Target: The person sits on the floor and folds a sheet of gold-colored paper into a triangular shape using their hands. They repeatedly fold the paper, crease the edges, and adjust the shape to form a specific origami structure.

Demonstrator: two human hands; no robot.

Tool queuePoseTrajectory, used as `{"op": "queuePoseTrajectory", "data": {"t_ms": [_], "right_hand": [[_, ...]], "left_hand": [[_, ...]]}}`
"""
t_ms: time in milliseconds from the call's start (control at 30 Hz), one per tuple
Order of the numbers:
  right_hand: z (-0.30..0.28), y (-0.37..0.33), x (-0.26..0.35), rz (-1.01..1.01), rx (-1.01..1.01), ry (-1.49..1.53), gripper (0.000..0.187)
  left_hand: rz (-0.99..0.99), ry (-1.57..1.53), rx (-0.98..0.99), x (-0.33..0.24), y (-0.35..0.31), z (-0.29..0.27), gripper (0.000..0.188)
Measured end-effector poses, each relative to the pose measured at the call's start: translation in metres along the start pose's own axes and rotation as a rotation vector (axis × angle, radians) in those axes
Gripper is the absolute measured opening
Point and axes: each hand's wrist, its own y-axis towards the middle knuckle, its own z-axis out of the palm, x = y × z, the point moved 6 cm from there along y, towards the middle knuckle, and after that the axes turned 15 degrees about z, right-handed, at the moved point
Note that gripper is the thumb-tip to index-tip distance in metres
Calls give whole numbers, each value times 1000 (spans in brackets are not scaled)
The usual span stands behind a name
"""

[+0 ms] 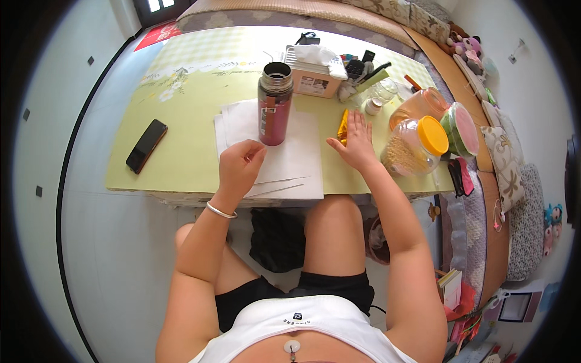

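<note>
My left hand is over the white paper sheets, just in front of the bottle. Its fingers are curled into a pinch, and whatever may be in them is too small to make out. An uncapped pink-and-dark thermos bottle stands upright on the paper, its steel mouth bare. My right hand lies flat on the table with its fingers stretched out. Beside and partly under its fingers is a shiny gold packet, its right part hidden by the hand.
A black phone lies on the green tablecloth at left. On the right stand a yellow-lidded jar, a pink-lidded jar and a small white-capped bottle. A tissue box is behind the thermos, near several small items.
</note>
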Motion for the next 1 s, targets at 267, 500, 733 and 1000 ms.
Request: {"op": "queuePoseTrajectory", "data": {"t_ms": [267,500,733,1000], "right_hand": [[20,4,117,-243,124,972,90],[12,3,152,-48,168,1088,72],[-32,30,79,15,-99,1265,61],[-23,52,15,245,-319,972,72]], "left_hand": [[43,292,55,9,2,1,16],[95,525,382,11,-4,9,24],[127,495,339,15,-6,9,27],[91,632,418,10,-6,21,30]]}}
